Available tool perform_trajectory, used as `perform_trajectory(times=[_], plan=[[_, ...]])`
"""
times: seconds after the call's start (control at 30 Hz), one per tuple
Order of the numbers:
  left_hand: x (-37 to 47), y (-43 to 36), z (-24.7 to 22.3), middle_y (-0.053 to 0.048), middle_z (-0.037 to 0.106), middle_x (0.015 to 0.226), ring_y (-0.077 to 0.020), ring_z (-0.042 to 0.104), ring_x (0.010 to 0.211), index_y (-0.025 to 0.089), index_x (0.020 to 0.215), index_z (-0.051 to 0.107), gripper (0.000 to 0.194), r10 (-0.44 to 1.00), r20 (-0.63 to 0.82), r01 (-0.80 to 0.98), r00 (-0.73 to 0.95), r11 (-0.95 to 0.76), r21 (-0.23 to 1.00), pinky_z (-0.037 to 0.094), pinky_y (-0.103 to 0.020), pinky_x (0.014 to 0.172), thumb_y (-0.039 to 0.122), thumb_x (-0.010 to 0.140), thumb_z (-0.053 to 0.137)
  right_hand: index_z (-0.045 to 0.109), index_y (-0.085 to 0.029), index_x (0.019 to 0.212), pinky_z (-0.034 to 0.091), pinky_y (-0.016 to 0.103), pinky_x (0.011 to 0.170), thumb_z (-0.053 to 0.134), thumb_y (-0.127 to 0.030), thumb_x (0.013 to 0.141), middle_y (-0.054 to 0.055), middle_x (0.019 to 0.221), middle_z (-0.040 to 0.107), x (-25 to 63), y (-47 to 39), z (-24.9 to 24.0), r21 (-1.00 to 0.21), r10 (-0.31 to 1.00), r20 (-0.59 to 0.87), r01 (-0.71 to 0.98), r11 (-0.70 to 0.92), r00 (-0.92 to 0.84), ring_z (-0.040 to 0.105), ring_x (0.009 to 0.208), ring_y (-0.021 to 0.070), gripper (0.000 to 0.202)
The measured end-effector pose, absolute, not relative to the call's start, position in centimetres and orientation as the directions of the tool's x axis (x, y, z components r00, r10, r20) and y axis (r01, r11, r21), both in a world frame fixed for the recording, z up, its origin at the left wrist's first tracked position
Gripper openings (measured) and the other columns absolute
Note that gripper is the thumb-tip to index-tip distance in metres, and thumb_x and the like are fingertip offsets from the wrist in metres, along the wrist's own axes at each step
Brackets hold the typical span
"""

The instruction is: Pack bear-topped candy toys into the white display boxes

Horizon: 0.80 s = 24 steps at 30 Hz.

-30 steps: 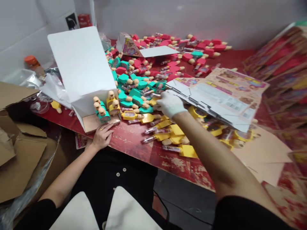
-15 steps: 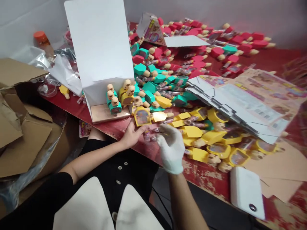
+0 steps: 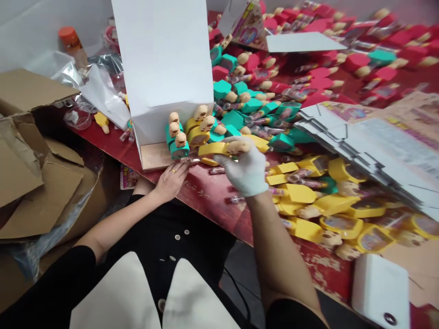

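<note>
My left hand [image 3: 173,179], bare with a ring, is at the front edge of a white cardboard box [image 3: 156,156] with its lid raised. Its fingertips close on one end of a small clear tube [image 3: 194,161]. My right hand [image 3: 245,169], in a white glove, grips a yellow toy [image 3: 213,149] with a beige bear-shaped head, held sideways just right of the box. Inside the box stand several green toys [image 3: 179,147] and yellow toys [image 3: 199,136], bear heads up. Loose clear tubes [image 3: 216,170] lie on the red table below my right hand.
Piles of yellow toys [image 3: 302,194], green toys [image 3: 235,119] and red toys [image 3: 318,73] cover the table [image 3: 206,201]. Flattened printed boxes [image 3: 380,141] lie at right, near a white device [image 3: 380,290]. An open brown carton [image 3: 58,183] stands at left.
The yellow toy has passed from my left hand to my gloved right hand, which moved up towards the box. My left hand shifted left to the box's front edge. The view has shifted too.
</note>
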<state>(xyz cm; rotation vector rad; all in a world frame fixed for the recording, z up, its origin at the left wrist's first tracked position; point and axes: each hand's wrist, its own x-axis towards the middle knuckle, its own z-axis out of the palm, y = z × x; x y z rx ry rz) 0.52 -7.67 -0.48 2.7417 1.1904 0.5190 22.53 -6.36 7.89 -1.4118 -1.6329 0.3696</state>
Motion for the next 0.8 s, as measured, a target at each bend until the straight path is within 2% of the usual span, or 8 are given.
perform_trajectory(times=[0.27, 0.37, 0.43, 0.5, 0.6, 0.7, 0.77, 0.8], plan=[[0.4, -7.9, -0.3, -0.013, 0.054, 0.154, -0.0250, 0.046, 0.148, 0.008, 0.137, 0.060, 0.038, 0.696, 0.301, 0.644, 0.652, -0.718, 0.264, 0.041, -0.047, 0.125, 0.018, 0.104, 0.043, 0.065, -0.021, 0.096, 0.057, 0.043, 0.084, 0.074, -0.044, 0.079, 0.008, 0.100, 0.065, 22.2, -2.7, 10.0, -0.476, 0.957, 0.189, 0.832, 0.286, -0.221, 0.063, 0.089, 0.0253, 0.029], [0.6, -7.6, -0.6, -0.012, 0.054, 0.154, -0.0258, 0.047, 0.147, 0.008, 0.135, 0.062, 0.037, 0.699, 0.347, 0.640, 0.625, -0.714, 0.285, 0.041, -0.046, 0.126, 0.019, 0.104, 0.046, 0.066, -0.018, 0.113, 0.056, 0.047, 0.097, 0.061, -0.052, 0.089, 0.016, 0.125, 0.058, 20.5, -2.8, 7.9, -0.458, 0.950, 0.275, 0.848, 0.267, -0.151, 0.060, 0.116, 0.0325, 0.042], [0.6, -7.4, -1.0, -0.012, 0.056, 0.153, -0.0265, 0.048, 0.146, 0.008, 0.132, 0.064, 0.035, 0.688, 0.368, 0.628, 0.625, -0.724, 0.287, 0.042, -0.047, 0.125, 0.019, 0.103, 0.047, 0.052, -0.013, 0.141, 0.047, 0.050, 0.114, 0.052, -0.062, 0.093, 0.021, 0.146, 0.046, 19.9, -3.2, 5.9, -0.495, 0.916, 0.392, 0.819, 0.291, -0.088, 0.043, 0.142, 0.0361, 0.069], [0.4, -7.6, -1.2, -0.014, 0.056, 0.152, -0.0282, 0.048, 0.146, 0.008, 0.130, 0.065, 0.034, 0.674, 0.392, 0.610, 0.626, -0.736, 0.291, 0.042, -0.049, 0.124, 0.021, 0.103, 0.049, 0.028, -0.010, 0.159, 0.035, 0.052, 0.125, 0.041, -0.070, 0.095, 0.022, 0.160, 0.032, 19.9, -3.7, 4.0, -0.536, 0.899, 0.423, 0.770, 0.346, -0.109, 0.025, 0.155, 0.0346, 0.088], [-0.5, -8.3, -0.7, -0.014, 0.061, 0.146, -0.0255, 0.053, 0.142, 0.014, 0.129, 0.064, 0.032, 0.659, 0.457, 0.548, 0.598, -0.752, 0.367, 0.045, -0.047, 0.121, 0.024, 0.103, 0.049, 0.013, -0.012, 0.164, 0.027, 0.054, 0.128, 0.030, -0.072, 0.097, 0.020, 0.166, 0.024, 20.4, -5.1, 2.1, -0.605, 0.920, 0.367, 0.716, 0.347, -0.136, 0.021, 0.158, 0.0319, 0.092], [-1.2, -8.6, 0.9, -0.017, 0.055, 0.149, -0.0235, 0.050, 0.144, 0.018, 0.147, 0.047, 0.045, 0.753, 0.589, 0.591, 0.293, -0.627, 0.507, 0.044, -0.045, 0.122, 0.032, 0.105, 0.049, 0.012, -0.015, 0.165, 0.029, 0.054, 0.127, 0.033, -0.066, 0.100, 0.019, 0.168, 0.023, 20.8, -7.7, 0.7, -0.675, 0.921, 0.389, 0.691, 0.260, 0.033, 0.025, 0.158, 0.0310, 0.086], [-1.1, -7.6, 2.0, -0.023, 0.034, 0.163, -0.0273, 0.030, 0.157, 0.016, 0.161, 0.020, 0.069, 0.784, 0.614, 0.637, 0.094, -0.521, 0.568, 0.033, -0.049, 0.128, 0.042, 0.104, 0.049, 0.012, -0.015, 0.166, 0.031, 0.055, 0.127, 0.033, -0.061, 0.101, 0.019, 0.169, 0.022, 20.6, -9.7, -0.3, -0.708, 0.918, 0.385, 0.669, 0.226, 0.098, 0.025, 0.158, 0.0309, 0.082], [-0.9, -6.8, 2.5, -0.024, 0.022, 0.168, -0.0282, 0.019, 0.162, 0.015, 0.164, 0.007, 0.078, 0.789, 0.608, 0.644, 0.094, -0.514, 0.567, 0.027, -0.050, 0.131, 0.047, 0.104, 0.046, 0.015, -0.015, 0.165, 0.030, 0.056, 0.127, 0.033, -0.061, 0.101, 0.018, 0.168, 0.024, 20.3, -10.6, -0.8, -0.709, 0.924, 0.373, 0.668, 0.225, 0.084, 0.025, 0.158, 0.0313, 0.081]])
